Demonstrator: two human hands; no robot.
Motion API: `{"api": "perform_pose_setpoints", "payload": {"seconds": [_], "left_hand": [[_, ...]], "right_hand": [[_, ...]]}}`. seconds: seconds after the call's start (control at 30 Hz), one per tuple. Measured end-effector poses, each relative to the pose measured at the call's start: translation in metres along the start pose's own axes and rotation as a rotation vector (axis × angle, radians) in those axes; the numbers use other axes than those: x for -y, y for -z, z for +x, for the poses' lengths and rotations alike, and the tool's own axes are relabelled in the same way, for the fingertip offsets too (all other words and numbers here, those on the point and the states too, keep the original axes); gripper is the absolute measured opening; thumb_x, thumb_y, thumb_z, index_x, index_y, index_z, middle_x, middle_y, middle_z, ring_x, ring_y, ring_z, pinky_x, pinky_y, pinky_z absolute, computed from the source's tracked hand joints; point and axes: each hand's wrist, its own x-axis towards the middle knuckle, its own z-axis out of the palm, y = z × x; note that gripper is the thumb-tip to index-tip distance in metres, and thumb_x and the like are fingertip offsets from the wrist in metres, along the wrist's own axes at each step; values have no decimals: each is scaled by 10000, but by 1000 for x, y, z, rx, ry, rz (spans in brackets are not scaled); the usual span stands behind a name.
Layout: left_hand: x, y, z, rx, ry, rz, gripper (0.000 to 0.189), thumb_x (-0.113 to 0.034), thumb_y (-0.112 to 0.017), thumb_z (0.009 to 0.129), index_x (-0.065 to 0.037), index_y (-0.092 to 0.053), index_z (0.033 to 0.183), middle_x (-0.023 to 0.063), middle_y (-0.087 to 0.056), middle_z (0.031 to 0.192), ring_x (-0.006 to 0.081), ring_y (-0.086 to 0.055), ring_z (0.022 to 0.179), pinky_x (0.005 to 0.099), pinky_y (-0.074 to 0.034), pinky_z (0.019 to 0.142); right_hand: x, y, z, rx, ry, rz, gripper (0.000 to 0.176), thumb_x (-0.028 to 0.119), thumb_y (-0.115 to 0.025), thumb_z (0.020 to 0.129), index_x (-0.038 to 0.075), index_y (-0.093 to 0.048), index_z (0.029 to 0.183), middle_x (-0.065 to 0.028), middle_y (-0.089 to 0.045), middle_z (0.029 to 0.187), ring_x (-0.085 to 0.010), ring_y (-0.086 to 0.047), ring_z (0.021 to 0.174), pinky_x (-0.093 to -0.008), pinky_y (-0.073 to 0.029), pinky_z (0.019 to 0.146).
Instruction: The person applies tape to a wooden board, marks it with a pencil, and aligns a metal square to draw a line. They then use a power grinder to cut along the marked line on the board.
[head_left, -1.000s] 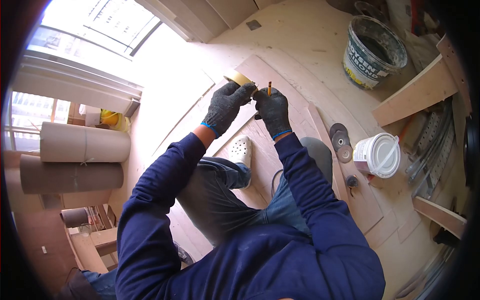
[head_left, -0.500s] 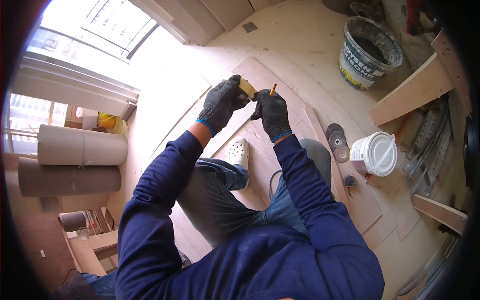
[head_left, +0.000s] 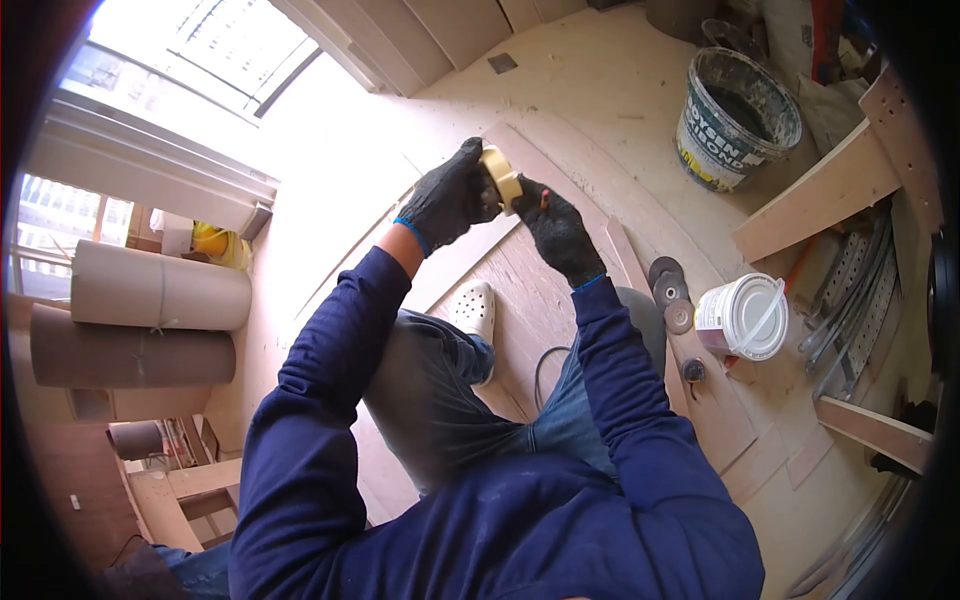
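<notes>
In dark work gloves, both my hands are raised over the boards on the floor. My left hand (head_left: 448,200) grips a cream-yellow roll of tape (head_left: 502,180), whose rim and outer face show. Against the roll's right edge rest the fingertips of my right hand (head_left: 560,232). A thin pencil (head_left: 545,200) with an orange-brown tip pokes up between that hand's fingers. The fingers themselves are closed, and whether they pinch the tape's end is hidden. Beneath the hands lies a pinkish wooden board (head_left: 510,285).
To my right stand a white lidded tub (head_left: 745,315) and several grinding discs (head_left: 668,282). Farther off is a messy bucket (head_left: 735,120). Wooden framing (head_left: 820,195) and metal strips (head_left: 860,310) line the right side. Large rolls (head_left: 160,288) lie at left, near a window (head_left: 200,50).
The tape roll has tipped so more of its ring shows. My right hand has shifted slightly down and right, and the pencil now sticks out less.
</notes>
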Motion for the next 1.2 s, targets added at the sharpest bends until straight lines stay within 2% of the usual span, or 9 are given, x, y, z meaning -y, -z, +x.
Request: {"api": "perform_pose_setpoints", "payload": {"seconds": [0.13, 0.17, 0.27, 0.4, 0.57, 0.8, 0.9, 1.13, 1.2], "left_hand": [[-7, 1, -4, -236, -153, 576, 485, -486, -577, 987, -23, -651, 1111, 100, -655, 989, 167, -613, 812, 327, -551, 748], [-5, 5, -9, -159, -280, 626, 557, -469, -660, 942, -9, -629, 1253, 132, -652, 1123, 180, -614, 922, 327, -535, 830], [2, 2, -5, -23, -591, 866, 594, -417, -751, 878, -13, -622, 1294, 146, -661, 1160, 197, -621, 939, 320, -529, 840], [2, -6, -6, -81, -606, 1190, 492, -343, -812, 799, -71, -707, 1196, 166, -671, 1114, 251, -646, 941, 354, -530, 840], [3, 3, -3, -114, -627, 1218, 317, -323, -704, 886, -72, -742, 1076, 165, -686, 963, 300, -655, 924, 391, -532, 828], [-13, -11, -12, -286, -1060, 1634, 97, -140, -657, 912, -81, -726, 946, 122, -702, 993, 297, -686, 928, 398, -568, 822], [-27, -10, -9, -322, -1175, 1509, 76, -111, -663, 908, -73, -717, 947, 118, -707, 1004, 299, -694, 937, 391, -570, 836], [-59, 41, 39, -630, -1316, 1503, 164, -151, -551, 964, -120, -705, 1012, 99, -709, 970, 316, -685, 931, 386, -554, 830], [-95, 98, 60, -946, -1280, 1447, 194, -195, -543, 966, -85, -698, 1001, 109, -704, 931, 279, -689, 875, 369, -551, 775]], "right_hand": [[3, 17, 3, -51, -3, -385, 307, 285, -569, 1024, 2, -671, 1087, -84, -735, 945, -184, -676, 937, -328, -521, 844], [5, 17, 3, -63, -5, -235, 322, 304, -564, 1025, 2, -667, 1072, -98, -728, 931, -188, -675, 921, -342, -517, 831], [8, 17, 3, -48, -8, -123, 333, 333, -567, 1021, 18, -663, 1066, -112, -720, 924, -190, -672, 901, -353, -508, 814], [5, 13, 2, 25, -94, -260, 336, 346, -551, 1028, 41, -673, 1097, -101, -730, 978, -186, -674, 918, -331, -508, 834], [16, 5, -4, 60, -77, -243, 353, 365, -538, 1032, 42, -673, 1069, -107, -728, 945, -211, -677, 882, -335, -513, 805], [52, 0, 18, 93, 62, -270, 373, 354, -536, 1041, 17, -656, 1146, -90, -722, 865, -133, -693, 841, -283, -529, 767], [77, -5, 33, 113, 50, -175, 419, 374, -528, 1041, 1, -630, 1200, -97, -719, 883, -135, -707, 840, -283, -540, 751], [62, -18, 88, 162, 268, -494, 366, 319, -570, 1012, 41, -618, 1245, -162, -714, 1011, -269, -720, 875, -369, -572, 749], [35, -5, 95, 160, 1050, -1215, 333, 267, -600, 977, 54, -626, 1232, -187, -687, 1112, -315, -700, 894, -415, -572, 746]]}}
